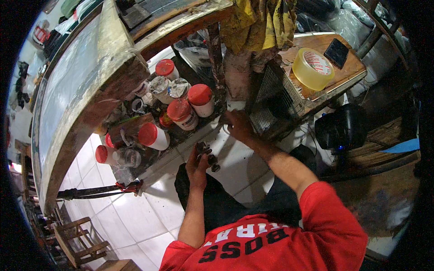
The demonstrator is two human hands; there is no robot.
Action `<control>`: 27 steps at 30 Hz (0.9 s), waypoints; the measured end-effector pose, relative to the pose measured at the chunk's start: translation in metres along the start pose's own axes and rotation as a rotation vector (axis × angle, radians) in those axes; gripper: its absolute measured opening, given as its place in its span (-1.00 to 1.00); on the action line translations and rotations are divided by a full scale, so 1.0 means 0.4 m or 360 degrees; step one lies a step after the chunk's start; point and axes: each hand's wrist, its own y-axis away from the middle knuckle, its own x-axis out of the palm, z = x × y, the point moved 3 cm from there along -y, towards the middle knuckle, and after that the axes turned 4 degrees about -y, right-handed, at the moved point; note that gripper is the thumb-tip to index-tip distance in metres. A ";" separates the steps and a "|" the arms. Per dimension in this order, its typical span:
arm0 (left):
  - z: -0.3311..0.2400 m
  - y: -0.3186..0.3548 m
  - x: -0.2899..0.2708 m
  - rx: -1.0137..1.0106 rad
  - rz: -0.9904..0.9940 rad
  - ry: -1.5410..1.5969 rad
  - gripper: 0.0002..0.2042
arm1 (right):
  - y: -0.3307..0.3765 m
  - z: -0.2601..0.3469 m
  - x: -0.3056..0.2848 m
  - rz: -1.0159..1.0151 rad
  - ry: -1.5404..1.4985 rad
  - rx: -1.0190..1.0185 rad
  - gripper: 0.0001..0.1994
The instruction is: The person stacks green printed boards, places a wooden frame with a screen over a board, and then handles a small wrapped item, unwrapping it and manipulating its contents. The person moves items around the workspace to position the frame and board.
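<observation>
My left hand point(197, 170) is closed around a small dark, dirty-looking piece point(203, 148) whose kind I cannot make out. A round dark part point(214, 167) hangs by its fingers. Farther ahead and to the right, my right hand point(240, 127) has its fingers curled together beside the foot of a table leg. What it holds, if anything, is too dark to name. Nearest to both hands stand white jars with red lids, among them one jar point(185, 118) and another behind it point(203, 106). A third red-lidded jar point(158, 139) tilts to the left of my left hand.
Open white tubs point(160, 86) stand among the jars on a low shelf. A pale-framed screen point(86, 99) rises at left. At right, a wooden board point(300, 43) carries a clear tape roll point(304, 72) and a phone point(337, 53). A black device point(341, 128) stands below. Yellow cloth point(253, 25) hangs ahead.
</observation>
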 end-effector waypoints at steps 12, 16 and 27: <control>0.011 0.074 -0.045 0.0049 -0.0064 0.0116 -0.41 | -0.080 -0.115 0.088 -0.0348 0.0017 0.0001 -0.42; -0.004 0.077 -0.039 0.0043 -0.0079 0.0139 -0.41 | -0.082 -0.065 0.129 -0.0342 -0.0081 0.0084 -0.42; -0.020 0.086 -0.098 -0.0028 -0.0121 0.0257 -0.44 | -0.012 -0.126 0.153 -0.0010 -0.0158 0.0818 -0.23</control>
